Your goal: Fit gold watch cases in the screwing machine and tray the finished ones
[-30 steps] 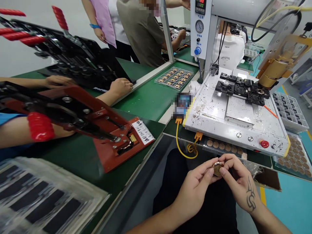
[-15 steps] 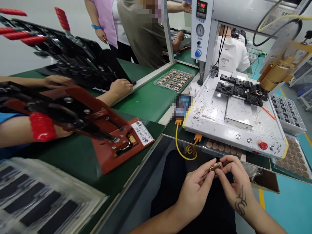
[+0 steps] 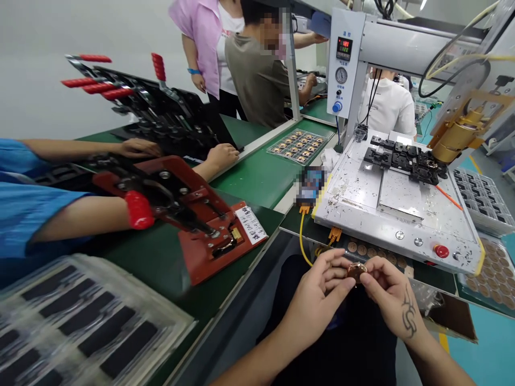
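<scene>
Above my lap, both hands pinch a small, shiny, copper-coloured round part (image 3: 356,271); its exact kind is unclear, though it looks like a watch case. My left hand (image 3: 322,287) grips its left side, thumb in front and fingers behind. On the right edge, the thumb and fingertips of my right hand (image 3: 388,287) close on the same part. Just beyond my hands stands a white press machine (image 3: 362,198). Black fixtures (image 3: 402,159) lie on its bed beneath a gold-coloured press head (image 3: 458,134).
A red toggle-clamp fixture (image 3: 197,257) and a tray of black strips (image 3: 185,321) occupy the left bench. A co-worker's arms (image 3: 92,214) reach in there. Brown discs (image 3: 493,268) fill a tray at right. A clear tray of gold-ringed parts (image 3: 298,146) lies farther back.
The round part has turned so that its broad face shows more. My left fingers have spread slightly behind it. The whole view has shifted, with the surroundings now lower and farther right.
</scene>
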{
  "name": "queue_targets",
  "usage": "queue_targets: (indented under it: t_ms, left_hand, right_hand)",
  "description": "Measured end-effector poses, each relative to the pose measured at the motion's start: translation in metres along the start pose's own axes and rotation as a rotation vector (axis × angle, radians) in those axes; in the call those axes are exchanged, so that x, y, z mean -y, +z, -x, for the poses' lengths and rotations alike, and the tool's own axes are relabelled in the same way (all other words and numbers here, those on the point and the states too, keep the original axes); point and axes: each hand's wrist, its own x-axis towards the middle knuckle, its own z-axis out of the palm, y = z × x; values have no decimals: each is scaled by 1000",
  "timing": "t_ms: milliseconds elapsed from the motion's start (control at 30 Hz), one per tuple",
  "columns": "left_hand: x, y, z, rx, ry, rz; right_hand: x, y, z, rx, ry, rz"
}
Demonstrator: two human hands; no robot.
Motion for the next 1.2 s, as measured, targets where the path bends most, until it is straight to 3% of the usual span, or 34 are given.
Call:
queue_targets:
  t_ms: [133,300,400,533,667,767,867,967,1033,1100,1200]
  left_hand:
    - [-3,-1,5,-25,-19,-74]
    - [-14,-4,10,-85,35,-227]
    - [-23,-8,12,-80,34,-253]
    - [-30,-13,15,-115,48,-272]
    - [-35,-17,23,-197,56,-338]
    - [-54,-25,35,-188,62,-430]
    - [-94,-42,46,-241,169,-595]
    - [-143,-72,45,-465,455,-770]
    - [-166,-99,35,-550,659,-931]
    - [-176,-125,20,-494,771,-1084]
    - [-171,-153,0,-335,754,-1252]
  right_hand:
    - [-2,15,-4,35,135,-184]
    - [-3,20,-5,83,87,-161]
    - [0,13,-10,155,-76,-42]
    - [7,6,-25,348,-431,262]
    - [12,15,-39,406,-780,489]
    - [17,26,-47,429,-912,490]
    - [23,35,-57,437,-878,370]
    - [30,42,-69,411,-777,287]
    - [32,48,-75,423,-705,246]
    - [33,53,-79,445,-630,184]
    - [27,58,-80,452,-490,89]
